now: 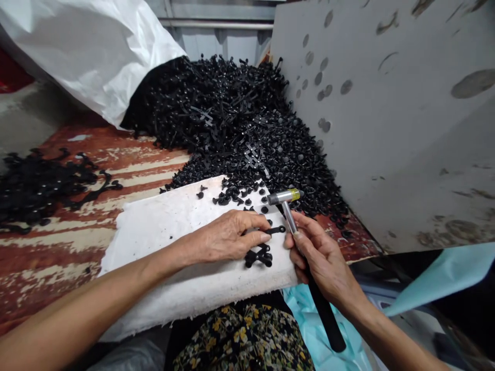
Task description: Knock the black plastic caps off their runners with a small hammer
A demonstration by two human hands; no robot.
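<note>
Beside white bag [88, 56] with black bits [232, 103] at its mouth, gripping hammer [324, 309] in right hand [325, 257], black piece [276, 230] in left hand [228, 234].

Seen from the room, a single camera rides on the worker's head, facing forward and steeply down at close range. Its near limit is the flowered garment [243, 342] at the bottom edge. The left hand [228, 238] and right hand [324, 253] fall near the centre, over the white cloth [158, 242]. Farther off stands the heap of black parts [228, 113], with a pale ribbed wall [232, 44] behind it at the top; a spotted grey panel [402, 149] closes the view on the right.
</note>
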